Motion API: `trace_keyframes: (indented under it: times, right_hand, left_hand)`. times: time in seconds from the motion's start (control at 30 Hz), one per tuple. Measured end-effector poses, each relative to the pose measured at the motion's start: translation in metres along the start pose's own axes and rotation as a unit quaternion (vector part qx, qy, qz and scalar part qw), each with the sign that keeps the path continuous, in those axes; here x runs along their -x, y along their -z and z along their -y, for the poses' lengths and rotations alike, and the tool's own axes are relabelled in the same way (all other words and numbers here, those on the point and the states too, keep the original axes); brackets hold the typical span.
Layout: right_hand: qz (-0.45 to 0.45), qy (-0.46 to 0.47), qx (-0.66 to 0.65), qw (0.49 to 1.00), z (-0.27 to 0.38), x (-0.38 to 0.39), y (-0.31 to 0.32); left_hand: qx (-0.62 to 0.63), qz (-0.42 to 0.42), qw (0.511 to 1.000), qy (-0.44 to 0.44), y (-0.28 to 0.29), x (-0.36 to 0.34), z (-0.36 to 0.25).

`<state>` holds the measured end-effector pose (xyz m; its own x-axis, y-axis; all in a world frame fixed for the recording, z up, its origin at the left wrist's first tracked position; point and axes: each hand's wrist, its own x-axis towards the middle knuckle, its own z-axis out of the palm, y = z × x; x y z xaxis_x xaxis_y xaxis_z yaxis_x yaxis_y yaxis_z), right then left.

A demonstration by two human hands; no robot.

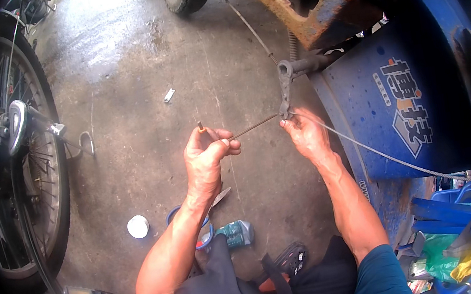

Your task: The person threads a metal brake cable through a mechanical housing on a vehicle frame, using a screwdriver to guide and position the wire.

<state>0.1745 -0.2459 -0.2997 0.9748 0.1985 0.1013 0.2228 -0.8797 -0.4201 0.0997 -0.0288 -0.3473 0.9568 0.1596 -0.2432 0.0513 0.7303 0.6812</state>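
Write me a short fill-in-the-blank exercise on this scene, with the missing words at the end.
1. While the left hand grips the thin rod, the ____ hand is at the lower end of the metal lever.
2. The spoked wheel stands on the picture's ____ side.
3. The small round object on the floor is coloured ____.

Missing words: right; left; white.

Brown rod (253, 127), grey lever (285, 90), pale-grey cable (388, 158), blue panel (354, 101), teal sleeve (384, 279)
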Motion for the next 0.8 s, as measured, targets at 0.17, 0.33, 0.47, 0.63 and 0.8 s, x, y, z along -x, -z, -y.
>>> trace_keyframes:
  times: [0.17,0.33,0.47,0.63,0.8]
  right_hand:
    - [-0.026,-0.010,-0.031,0.999,-0.003,0.003,-0.005]
    - [0.006,-0.027,-0.023,0.999,0.003,0.001,0.000]
    - [0.005,0.005,-0.023,1.000,0.001,-0.001,0.001]
    - [0.016,-0.009,-0.062,0.998,0.001,-0.001,0.002]
    - [0.011,-0.017,-0.076,0.997,-0.001,-0.001,-0.001]
  left_hand:
    - [0.010,0.008,1.000,0.008,-0.003,-0.002,0.001]
    - [0.023,0.027,0.999,0.009,0.003,-0.006,0.008]
    - [0.014,0.056,0.997,0.057,0.016,-0.010,0.009]
    - [-0.155,0.131,0.972,0.120,0.029,-0.020,-0.006]
    - [-0.440,0.206,0.871,-0.078,0.022,-0.038,-0.026]
